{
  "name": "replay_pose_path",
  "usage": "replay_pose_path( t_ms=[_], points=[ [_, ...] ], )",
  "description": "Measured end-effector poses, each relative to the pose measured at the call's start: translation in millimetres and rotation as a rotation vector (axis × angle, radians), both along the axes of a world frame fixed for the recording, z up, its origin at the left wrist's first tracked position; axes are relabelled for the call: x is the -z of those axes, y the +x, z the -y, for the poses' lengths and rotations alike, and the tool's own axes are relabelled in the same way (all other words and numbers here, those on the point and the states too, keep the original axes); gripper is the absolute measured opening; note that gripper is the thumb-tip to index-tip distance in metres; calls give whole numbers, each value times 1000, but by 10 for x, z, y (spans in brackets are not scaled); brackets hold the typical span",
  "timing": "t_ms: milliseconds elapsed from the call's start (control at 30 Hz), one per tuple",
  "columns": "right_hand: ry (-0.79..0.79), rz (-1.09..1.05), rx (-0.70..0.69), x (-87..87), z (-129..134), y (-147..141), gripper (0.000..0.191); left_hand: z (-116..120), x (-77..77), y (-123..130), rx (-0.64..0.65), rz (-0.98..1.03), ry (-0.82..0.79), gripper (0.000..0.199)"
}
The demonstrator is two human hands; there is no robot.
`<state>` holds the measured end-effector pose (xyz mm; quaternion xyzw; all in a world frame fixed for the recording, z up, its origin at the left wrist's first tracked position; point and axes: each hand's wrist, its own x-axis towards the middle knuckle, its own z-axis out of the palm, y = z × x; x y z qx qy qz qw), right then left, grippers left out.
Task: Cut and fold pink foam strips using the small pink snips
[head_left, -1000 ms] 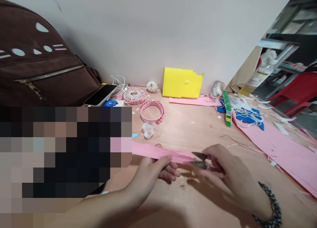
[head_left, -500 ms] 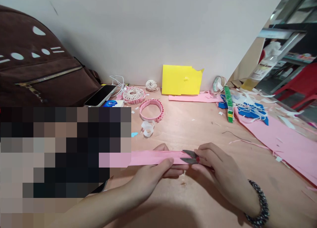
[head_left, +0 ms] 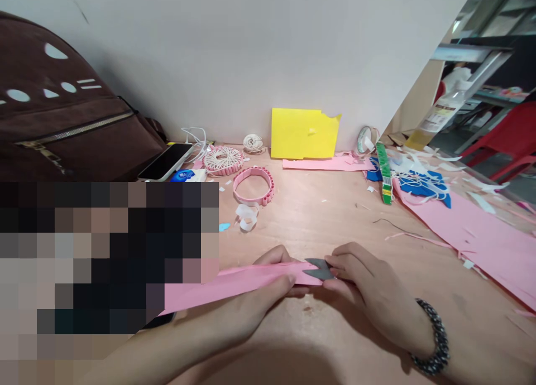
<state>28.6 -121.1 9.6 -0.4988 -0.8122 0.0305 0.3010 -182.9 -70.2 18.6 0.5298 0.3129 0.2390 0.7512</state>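
Holding pink strip (head_left: 251,277) over surface (head_left: 293,223) in left hand (head_left: 262,304), parted scissors (head_left: 321,269) at its right end in right hand (head_left: 379,296). Could nick left thumb (head_left: 288,281), so near the blade tips (head_left: 309,273); could veer or tear if letting strip sag or twist.

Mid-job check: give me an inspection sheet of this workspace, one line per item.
Surface: wooden table, small scraps scattered on it.
Things in use: pink strip; scissors at its right end, blades apart.
Clutter: yellow card against the wall, pink band, green packet.
Hands: left hand holds the strip, right hand the scissors.
Cables: white cable beside the phone.
Surroundings: brown backpack left; bottle and red chair right; lower left pixelated.
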Motion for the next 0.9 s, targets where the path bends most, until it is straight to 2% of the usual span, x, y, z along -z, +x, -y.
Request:
replay_pose_path(
  t_ms=[167, 333, 633, 900],
  points=[
    [4, 7, -9, -14, 2, -7, 25, -11, -79, -44, 24, -167, 123, 21],
    [40, 29, -7, -54, -9, -9, 29, 1, -167, -104, 67, -181, 190, 19],
    [54, 63, -35, -78, -4, 50, 27, 46, -63, -112, 58, -204, 292, 23],
    [106, 81, -69, -73, 5, 73, 22, 57, -126, -113, 93, -300, 413, 21]
  ],
)
